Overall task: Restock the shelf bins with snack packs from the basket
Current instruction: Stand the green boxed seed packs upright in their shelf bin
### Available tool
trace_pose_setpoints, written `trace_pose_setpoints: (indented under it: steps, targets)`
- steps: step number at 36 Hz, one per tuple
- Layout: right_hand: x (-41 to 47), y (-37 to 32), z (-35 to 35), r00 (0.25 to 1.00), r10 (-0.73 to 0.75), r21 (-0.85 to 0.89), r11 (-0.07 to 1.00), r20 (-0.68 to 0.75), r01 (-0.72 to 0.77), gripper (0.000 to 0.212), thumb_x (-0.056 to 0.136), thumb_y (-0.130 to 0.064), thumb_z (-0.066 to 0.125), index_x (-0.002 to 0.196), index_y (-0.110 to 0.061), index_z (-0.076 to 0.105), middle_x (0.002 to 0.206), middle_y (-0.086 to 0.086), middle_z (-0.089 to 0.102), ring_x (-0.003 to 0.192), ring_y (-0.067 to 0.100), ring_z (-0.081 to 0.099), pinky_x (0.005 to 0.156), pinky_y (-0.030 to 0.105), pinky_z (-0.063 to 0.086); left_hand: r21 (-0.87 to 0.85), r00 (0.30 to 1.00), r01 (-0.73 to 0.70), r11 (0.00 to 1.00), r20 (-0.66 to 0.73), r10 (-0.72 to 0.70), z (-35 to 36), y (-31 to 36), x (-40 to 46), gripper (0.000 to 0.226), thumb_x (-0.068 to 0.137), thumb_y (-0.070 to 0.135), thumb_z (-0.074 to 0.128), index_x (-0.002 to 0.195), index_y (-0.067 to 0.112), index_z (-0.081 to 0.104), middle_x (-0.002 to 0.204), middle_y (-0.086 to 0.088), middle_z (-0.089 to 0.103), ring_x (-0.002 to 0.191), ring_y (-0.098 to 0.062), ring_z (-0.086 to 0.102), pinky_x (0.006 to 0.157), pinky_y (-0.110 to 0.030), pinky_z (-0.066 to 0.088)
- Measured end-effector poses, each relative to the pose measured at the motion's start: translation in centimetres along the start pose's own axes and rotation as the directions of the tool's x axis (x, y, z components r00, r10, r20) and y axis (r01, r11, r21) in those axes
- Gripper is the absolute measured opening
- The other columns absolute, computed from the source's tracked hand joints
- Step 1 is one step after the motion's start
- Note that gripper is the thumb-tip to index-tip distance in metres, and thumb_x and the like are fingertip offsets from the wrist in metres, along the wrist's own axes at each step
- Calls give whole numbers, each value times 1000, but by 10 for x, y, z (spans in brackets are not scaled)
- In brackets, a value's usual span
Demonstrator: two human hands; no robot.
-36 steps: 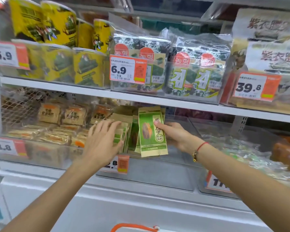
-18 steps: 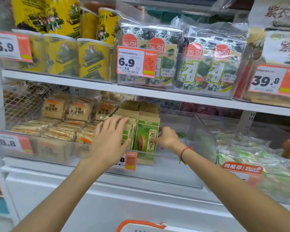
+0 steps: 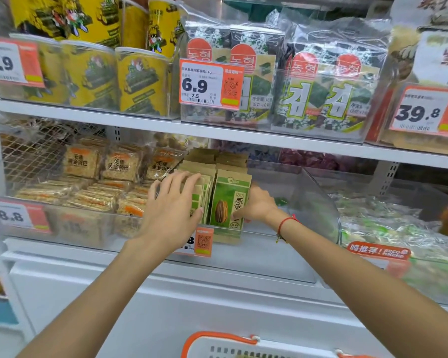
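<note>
Clear bin [image 3: 308,202]: seed pack [image 3: 229,202] upright, front-facing.

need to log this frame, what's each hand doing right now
Left hand: open, fingers spread flat against the row of sunflower seed packs.
Right hand: closed on the front sunflower seed pack in the clear bin.

Two shelves sit one above the other. On the top shelf, the round cans [image 3: 140,78] stand on the left and the seaweed packs [image 3: 326,81] stand to their right. On the lower shelf, a clear bin [image 3: 318,202] holds a row of sunflower seed packs [image 3: 229,200] standing upright. The left hand [image 3: 173,213] lies flat on the packs at the left of the row. The right hand [image 3: 256,205] touches the front pack from the right. The rice cracker packs [image 3: 119,166] lie in the next bin to the left. The basket [image 3: 243,347] sits below, in front of the shelves.
</note>
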State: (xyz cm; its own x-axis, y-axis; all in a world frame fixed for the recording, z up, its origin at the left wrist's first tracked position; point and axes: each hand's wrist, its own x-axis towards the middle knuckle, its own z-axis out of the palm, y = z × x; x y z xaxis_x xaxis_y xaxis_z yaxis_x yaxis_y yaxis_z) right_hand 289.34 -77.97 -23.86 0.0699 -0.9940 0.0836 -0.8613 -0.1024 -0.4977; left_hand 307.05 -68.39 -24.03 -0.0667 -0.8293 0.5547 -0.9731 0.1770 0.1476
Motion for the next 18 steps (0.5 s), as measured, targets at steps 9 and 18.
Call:
trace_pose_setpoints:
  steps: [9,18]
  targets:
    - [-6,8,1,989,-88,74,992,-119,97,65,71,-20,84,119,-12,41,107,8,64,100,29,61,68,31,42,-6,1000,13,1000,0,-13,0,3,1,63,93,41,51,147,27,21,151,5,24,142,-15,14,116,-40,9]
    - [-4,7,-5,991,-105,54,992,-86,110,70,70,-23,84,123,-13,39,108,7,64,102,29,60,73,34,46,-10,1000,30,1000,7,-30,-2,6,2,64,92,38,53,147,25,23,151,3,26,142,-16,16,116,-42,9]
